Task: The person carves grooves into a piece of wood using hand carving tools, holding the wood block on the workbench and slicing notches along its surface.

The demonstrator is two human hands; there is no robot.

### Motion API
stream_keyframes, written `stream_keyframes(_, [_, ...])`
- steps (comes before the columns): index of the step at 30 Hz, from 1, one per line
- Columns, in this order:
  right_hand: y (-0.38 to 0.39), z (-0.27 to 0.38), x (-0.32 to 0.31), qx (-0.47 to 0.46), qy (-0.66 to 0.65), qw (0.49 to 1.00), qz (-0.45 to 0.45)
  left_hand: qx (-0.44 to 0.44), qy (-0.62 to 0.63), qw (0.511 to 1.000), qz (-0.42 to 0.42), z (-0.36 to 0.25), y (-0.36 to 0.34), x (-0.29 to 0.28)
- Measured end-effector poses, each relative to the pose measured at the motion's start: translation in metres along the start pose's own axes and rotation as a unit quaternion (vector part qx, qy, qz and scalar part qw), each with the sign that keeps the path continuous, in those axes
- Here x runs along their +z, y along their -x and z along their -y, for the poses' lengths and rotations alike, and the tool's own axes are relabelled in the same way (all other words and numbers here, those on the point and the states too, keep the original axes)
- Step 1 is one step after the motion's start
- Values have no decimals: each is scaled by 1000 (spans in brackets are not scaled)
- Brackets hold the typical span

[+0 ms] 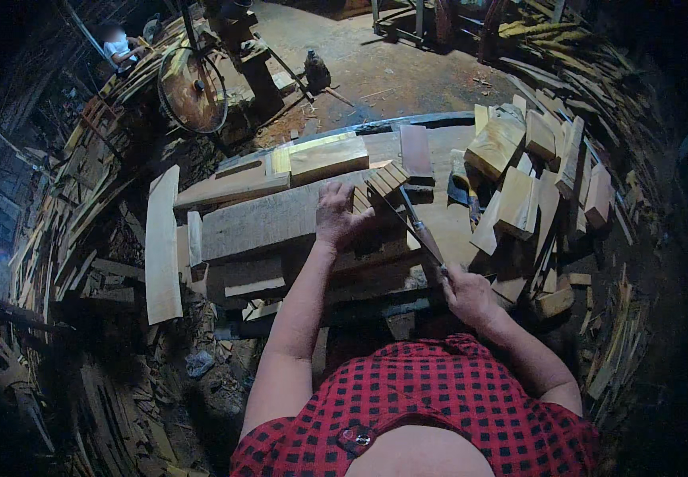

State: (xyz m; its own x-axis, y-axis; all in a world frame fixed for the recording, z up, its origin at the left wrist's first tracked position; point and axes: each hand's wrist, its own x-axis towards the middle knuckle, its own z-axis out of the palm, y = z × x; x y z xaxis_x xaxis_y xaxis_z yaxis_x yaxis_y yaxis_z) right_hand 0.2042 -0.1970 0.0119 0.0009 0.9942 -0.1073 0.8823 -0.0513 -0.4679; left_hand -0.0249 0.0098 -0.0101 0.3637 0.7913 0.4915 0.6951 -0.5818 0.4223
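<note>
Plank (260, 216) lies lengthwise. Left hand (341, 213): palm down at the plank's right end, arm extended nearly straight, thumb spread from the fingers; whether these clamp anything cannot be told. Slotted wooden block (388, 180): at the plank's right end, just beside the left hand. Right hand (469, 298): right of the plank and nearer the body, elbow bent outward, fingers wrapped around the handle of the hand tool (428, 240); its metal end points toward the block.
</note>
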Motion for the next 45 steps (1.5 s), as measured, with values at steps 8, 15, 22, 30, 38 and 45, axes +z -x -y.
stream_keyframes(8, [-134, 47, 11, -38, -10, 996, -79, 22, 35, 999, -27, -8, -4, 3])
stream_keyframes(15, [-69, 34, -3, -61, 3, 997, -57, 1, 27, 999, -28, -3, -1, 3])
stream_keyframes(22, [-20, 25, -22, -13, 10, 1000, 15, -3, -10, 1000, -6, 4, 1, 1])
stream_keyframes(30, [-150, 59, 1, -31, -6, 999, -33, 16, 16, 1000, -21, -10, -4, 3])
stream_keyframes(38, [-22, 14, -4, -29, -60, 996, -51, -4, 1, 1000, -28, -2, 0, 2])
stream_keyframes(45, [-78, 39, -14, -39, -15, 999, -17, 3, 12, 1000, -18, -7, -3, -2])
